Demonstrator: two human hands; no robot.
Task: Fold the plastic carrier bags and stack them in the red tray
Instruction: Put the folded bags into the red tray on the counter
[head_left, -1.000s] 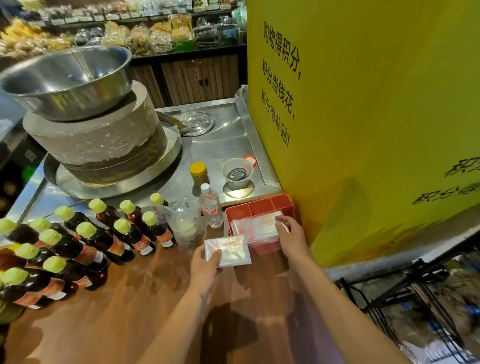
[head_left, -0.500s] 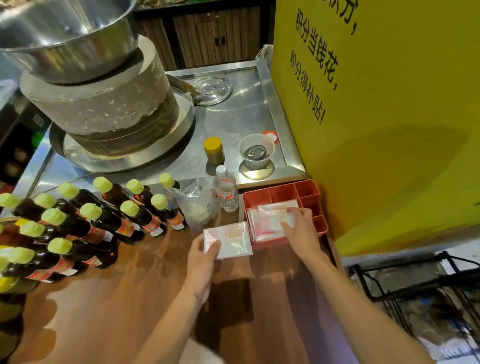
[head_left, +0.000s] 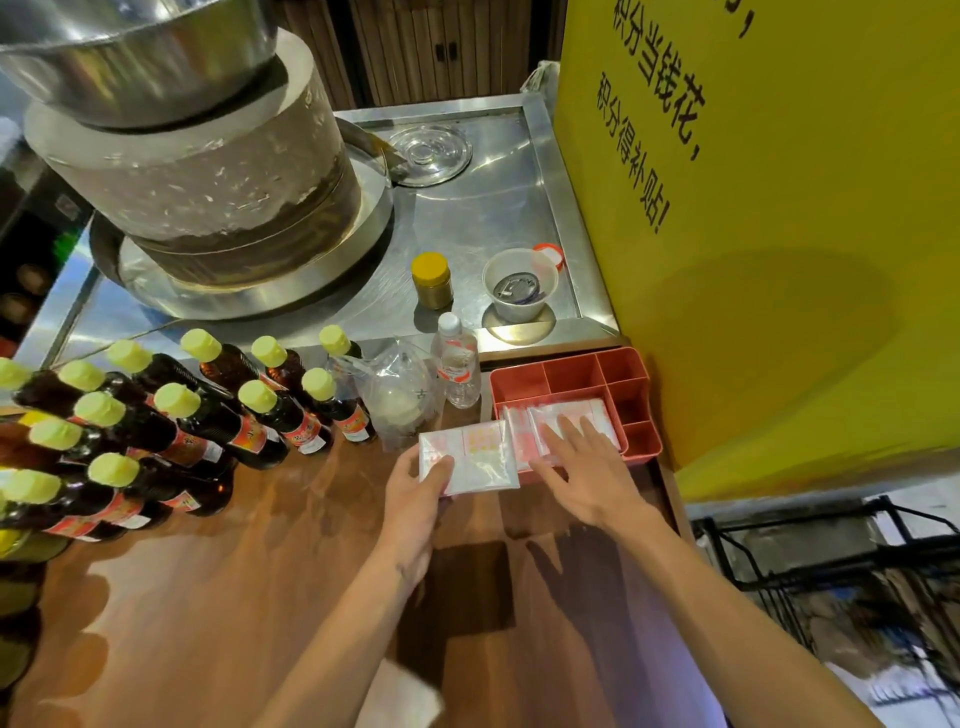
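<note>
The tray (head_left: 571, 371) sat at the counter's (head_left: 260, 597) right edge, against the wall panel (head_left: 779, 260). Folded bags (head_left: 566, 415) lay in its front compartment. Another folded bag (head_left: 475, 457) lay just left of it. Bottles (head_left: 208, 415) stood farther left, the grinder (head_left: 208, 182) behind them.

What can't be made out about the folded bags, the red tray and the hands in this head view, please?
- Stack of folded bags in the red tray: the count is unclear; the right hand covers its near part.
- Folded bag held by the left hand: the print is too blurred to read, and the fingers under it are hidden.
- White item at the bottom edge: cut off and partly hidden by the left forearm, unidentifiable.
</note>
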